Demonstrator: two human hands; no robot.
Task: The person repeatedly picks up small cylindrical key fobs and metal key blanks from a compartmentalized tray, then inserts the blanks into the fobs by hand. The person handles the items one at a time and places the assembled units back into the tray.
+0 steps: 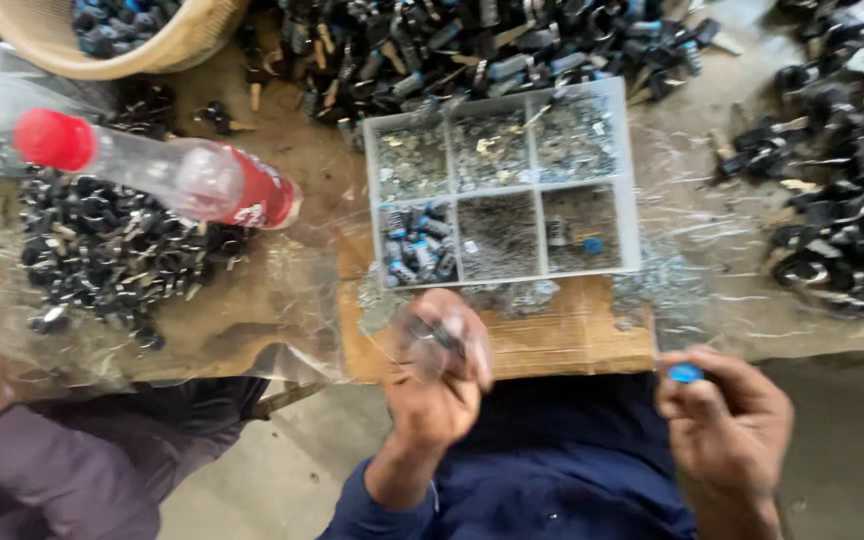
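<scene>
Left hand (439, 375) raised, fingers curled round small dark part (436, 335), blurred | right hand (727, 420) palm-down, pinching blue-tipped tool (685, 373) | compartment tray (631, 160) beyond

A small dark part (439, 335), blurred and hard to make out, sits in the curled fingers (472, 345) of the left hand (437, 375), raised just in front of the near edge of the divided white tray (632, 160). A small blue cap-like piece (685, 373) is pinched at the fingertips of the right hand (727, 420), low beside the cardboard sheet (572, 345) under the tray
</scene>
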